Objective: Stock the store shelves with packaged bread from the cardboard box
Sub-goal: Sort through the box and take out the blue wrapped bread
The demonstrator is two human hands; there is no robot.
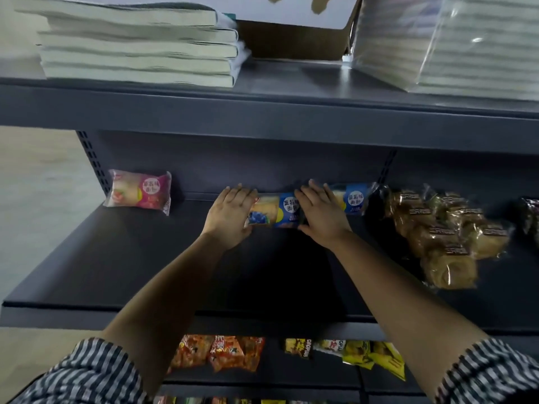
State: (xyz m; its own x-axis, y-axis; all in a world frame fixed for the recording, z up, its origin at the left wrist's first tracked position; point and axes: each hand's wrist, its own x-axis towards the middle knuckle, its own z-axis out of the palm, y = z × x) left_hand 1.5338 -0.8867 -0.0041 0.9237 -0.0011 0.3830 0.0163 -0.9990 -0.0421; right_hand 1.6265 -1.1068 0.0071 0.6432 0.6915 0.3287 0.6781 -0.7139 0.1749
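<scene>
A blue blueberry bread pack (pixel 275 211) stands at the back of the dark grey shelf (pixel 122 258). My left hand (pixel 230 214) lies flat against its left end with straight fingers. My right hand (pixel 320 214) lies flat over its right end, fingers straight. A second blue bread pack (pixel 351 198) stands just right of that hand. A pink strawberry bread pack (pixel 140 191) stands at the far left of the same shelf. No cardboard supply box with bread shows in this view.
A pile of brown buns in clear wrappers (pixel 443 234) fills the shelf's right side. Stacked books (pixel 137 42), an open cardboard box (pixel 294 36) and wrapped paper stacks (pixel 466 45) sit on the shelf above. Snack bags (pixel 221 354) lie on the shelf below.
</scene>
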